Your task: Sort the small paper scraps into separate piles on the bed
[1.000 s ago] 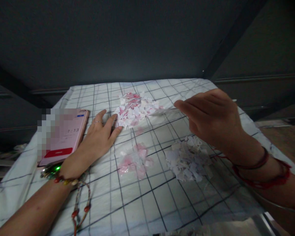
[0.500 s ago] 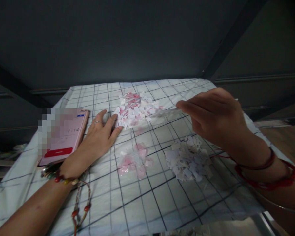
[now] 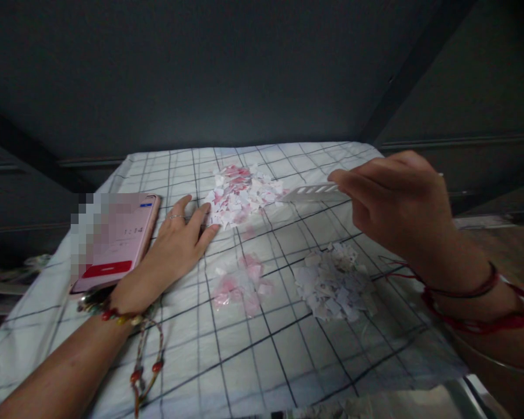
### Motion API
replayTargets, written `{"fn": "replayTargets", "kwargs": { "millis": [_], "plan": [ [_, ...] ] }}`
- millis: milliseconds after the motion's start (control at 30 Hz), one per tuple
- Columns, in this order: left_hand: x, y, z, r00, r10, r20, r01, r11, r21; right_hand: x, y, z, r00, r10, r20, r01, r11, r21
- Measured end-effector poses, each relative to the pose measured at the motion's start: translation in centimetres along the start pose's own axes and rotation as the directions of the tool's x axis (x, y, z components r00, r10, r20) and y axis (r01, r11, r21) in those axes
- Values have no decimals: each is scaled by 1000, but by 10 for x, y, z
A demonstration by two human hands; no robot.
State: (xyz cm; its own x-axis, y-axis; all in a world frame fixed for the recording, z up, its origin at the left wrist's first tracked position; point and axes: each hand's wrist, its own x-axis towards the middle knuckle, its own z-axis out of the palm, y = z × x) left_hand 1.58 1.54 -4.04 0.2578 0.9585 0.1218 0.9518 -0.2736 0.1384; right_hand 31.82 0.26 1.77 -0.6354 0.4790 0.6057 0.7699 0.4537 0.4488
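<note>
My left hand (image 3: 179, 247) lies with its fingers spread on the checked cloth, its fingertips at the left edge of a pile of small white and pink paper scraps (image 3: 244, 195). My right hand (image 3: 402, 203) is closed on a flat, whitish slotted strip (image 3: 310, 192), held above the cloth to the pile's right. The strip's far tip is close to the scraps; I cannot tell if it touches them. Nearer me are a small group of pink pieces with clear film (image 3: 242, 285) and a heap of white paper scraps (image 3: 334, 282).
A pink phone (image 3: 113, 244) with a lit screen lies left of my left forearm. The checked cloth (image 3: 179, 349) covers the table, which stands against a dark panel (image 3: 244, 75). Something pale shows below the table's front edge.
My right hand has moved a little to the right, away from the far pile, with the slotted strip. My left hand keeps its place by the pile.
</note>
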Motion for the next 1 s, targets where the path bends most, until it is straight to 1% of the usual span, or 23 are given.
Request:
{"fn": "replayTargets", "kwargs": {
  "millis": [200,300,367,467,533,633,733,833,867,933,1000],
  "plan": [
    [0,1,-1,1000,-9,0,9,1000,0,6,-13,-3,999,-45,7,44,995,93],
    [0,1,-1,1000,-16,4,16,1000,-2,7,-16,-6,999,-35,37,29,988,149],
    [0,1,-2,1000,-16,5,16,1000,-5,6,-15,-8,1000,-21,4,20,985,170],
    [0,1,-2,1000,-15,6,15,1000,-7,5,-14,-7,999,-6,-43,12,988,152],
    [0,1,-3,1000,-17,11,17,1000,-7,5,-14,-5,996,-34,-81,46,988,149],
    [0,2,-3,1000,-17,10,17,1000,-11,6,-14,-4,987,-85,-136,114,970,215],
    [0,2,-3,1000,-7,-8,7,1000,-15,7,-15,-6,989,-62,-135,94,964,247],
    [0,2,-4,1000,3,-17,-4,1000,-17,7,-16,-6,987,-39,-157,71,976,204],
    [0,2,-4,1000,3,-16,-3,1000,-18,7,-17,-6,989,-41,-144,70,977,200],
    [0,3,-5,1000,2,-16,-2,1000,-22,7,-18,-5,989,-72,-128,100,968,229],
    [1,4,-6,1000,0,-19,-1,1000,-23,8,-20,-5,986,-99,-137,134,953,272]
  ]
}}
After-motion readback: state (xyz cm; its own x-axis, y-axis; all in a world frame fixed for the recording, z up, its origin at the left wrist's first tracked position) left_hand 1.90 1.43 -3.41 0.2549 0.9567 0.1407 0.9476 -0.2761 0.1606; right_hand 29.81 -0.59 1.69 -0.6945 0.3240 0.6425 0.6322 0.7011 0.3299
